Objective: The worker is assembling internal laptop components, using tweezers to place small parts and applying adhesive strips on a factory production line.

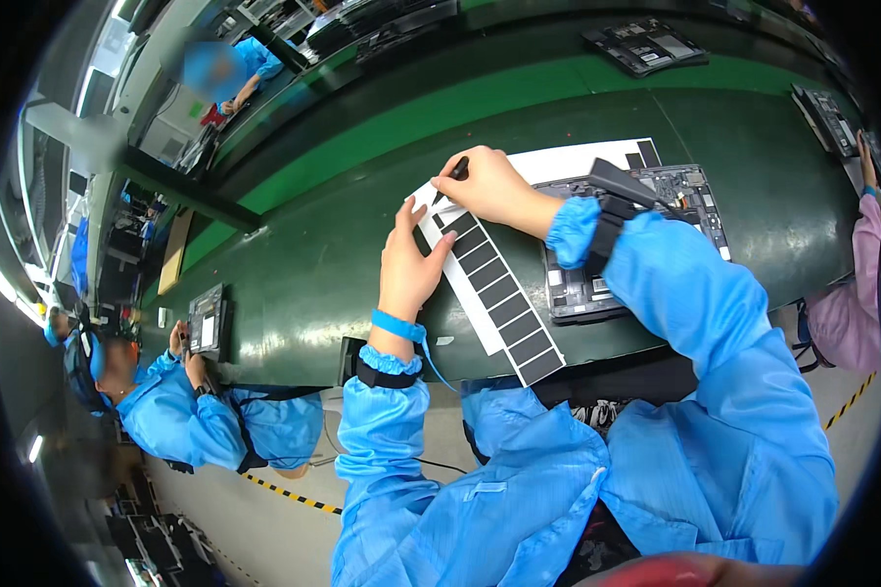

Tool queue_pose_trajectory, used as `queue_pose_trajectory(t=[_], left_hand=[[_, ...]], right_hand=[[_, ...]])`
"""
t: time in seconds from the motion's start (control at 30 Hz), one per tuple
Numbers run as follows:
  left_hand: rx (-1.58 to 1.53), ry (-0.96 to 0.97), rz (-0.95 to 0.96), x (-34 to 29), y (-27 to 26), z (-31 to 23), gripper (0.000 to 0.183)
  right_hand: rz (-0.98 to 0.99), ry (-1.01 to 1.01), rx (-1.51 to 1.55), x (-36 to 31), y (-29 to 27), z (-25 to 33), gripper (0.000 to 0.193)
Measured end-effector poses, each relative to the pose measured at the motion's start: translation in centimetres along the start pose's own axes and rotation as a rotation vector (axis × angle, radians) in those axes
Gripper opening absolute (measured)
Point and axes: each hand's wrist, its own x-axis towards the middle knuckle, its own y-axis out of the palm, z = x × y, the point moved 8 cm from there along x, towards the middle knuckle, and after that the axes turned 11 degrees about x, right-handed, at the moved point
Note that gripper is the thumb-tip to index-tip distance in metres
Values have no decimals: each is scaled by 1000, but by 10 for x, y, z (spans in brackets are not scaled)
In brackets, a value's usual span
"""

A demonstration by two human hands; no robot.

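A white strip of backing with a row of black rectangular pads (498,293) slants across the table edge before me. My left hand (408,264) rests at the strip's left side, thumb and fingers apart, touching its upper end. Just above, my right hand (494,186) is closed around a slim black tool (460,168), its tip near the strip's top end; its exact kind is unclear. A second white strip (568,161) lies behind my right hand. Right of the strips is an opened laptop-like device (582,293) with its inner parts exposed, partly covered by my right sleeve.
The green worktable (313,264) curves across the view. Another opened device (646,47) lies at the back. At left, a co-worker in blue (186,411) handles a device (208,318). A person in a pink sleeve (866,254) reaches toward a device (830,122) at right.
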Motion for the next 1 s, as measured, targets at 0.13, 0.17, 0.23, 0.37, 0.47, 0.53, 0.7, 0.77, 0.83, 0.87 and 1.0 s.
queue_pose_trajectory(t=[0.13,0.17,0.23,0.37,0.47,0.53,0.7,0.77,0.83,0.87,1.0], left_hand=[[130,-12,6,-8,5,-1,83],[121,-17,15,-8,6,-2,83],[37,-56,38,-5,3,-5,87],[68,0,26,-5,3,-3,96],[52,-5,47,-7,6,-1,103],[43,3,34,-7,5,-1,104],[33,-59,74,-8,6,0,105],[32,-66,71,-8,7,-1,101],[29,-65,73,-5,13,-2,97],[55,-32,46,-5,14,0,91],[160,160,-248,-14,-17,-15,64]], right_hand=[[5,17,-101,0,10,-8,24],[7,30,-107,-2,8,-9,24],[-5,33,-113,-4,5,-13,25],[41,90,-81,-2,10,-13,27],[52,67,-86,-1,14,-15,26],[45,29,-86,-2,15,-14,26],[4,-6,-9,-6,12,-4,22],[13,9,104,-6,7,-5,20],[13,25,216,-9,-9,-3,19],[25,32,373,-14,-19,5,18],[-12,-20,444,-54,-102,52,19]])
